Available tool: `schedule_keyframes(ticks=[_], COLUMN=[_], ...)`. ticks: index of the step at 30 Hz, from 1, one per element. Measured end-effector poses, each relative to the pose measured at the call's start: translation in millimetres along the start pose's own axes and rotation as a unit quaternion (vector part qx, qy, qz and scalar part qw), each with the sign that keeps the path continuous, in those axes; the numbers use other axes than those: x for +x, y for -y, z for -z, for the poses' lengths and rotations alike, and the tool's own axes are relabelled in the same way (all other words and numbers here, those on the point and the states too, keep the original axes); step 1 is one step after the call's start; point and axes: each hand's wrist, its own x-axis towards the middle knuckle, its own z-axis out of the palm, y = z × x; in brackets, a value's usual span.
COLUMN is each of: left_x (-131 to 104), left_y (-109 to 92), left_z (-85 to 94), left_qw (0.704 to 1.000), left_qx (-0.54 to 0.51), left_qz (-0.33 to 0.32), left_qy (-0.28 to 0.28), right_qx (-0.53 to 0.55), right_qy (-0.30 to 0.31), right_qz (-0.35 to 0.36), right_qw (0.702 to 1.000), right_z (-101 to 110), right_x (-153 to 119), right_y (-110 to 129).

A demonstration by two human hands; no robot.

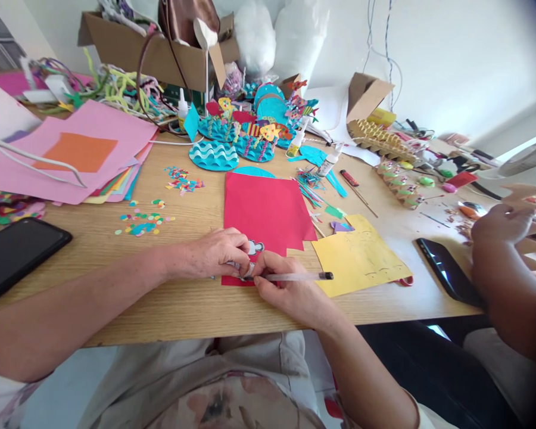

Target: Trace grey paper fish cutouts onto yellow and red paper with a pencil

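Observation:
A red sheet of paper lies in front of me with notched cuts along its lower right edge. On its lower part are small white cutouts with dark outlines, one white cutout showing beside my fingers. My left hand has its fingers curled down onto a cutout, pressing it to the red sheet; the fingers partly cover it. Close against it, my right hand grips a clear-barrelled pen, tip toward the cutout and dark end pointing right. The pen's tip is mostly hidden by my fingers.
A yellow sheet with pencil marks lies to the right, near a phone. Confetti dots and pink paper are at left, with another phone. Blue decorated crafts stand behind. Another person's hand works at right.

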Motion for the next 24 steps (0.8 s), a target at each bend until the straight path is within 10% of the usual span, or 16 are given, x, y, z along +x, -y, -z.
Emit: schedule_keyframes(ticks=[24], left_x=[0.4], left_y=[0.1], left_z=[-1.1], left_qw=[1.000], left_qx=[-0.009], left_qz=[-0.010], left_qy=[-0.005], right_qx=[0.019], right_qy=[-0.013], right_qz=[-0.021], right_qw=[1.000], right_z=[4.8], right_x=[-3.0], right_y=[-1.6])
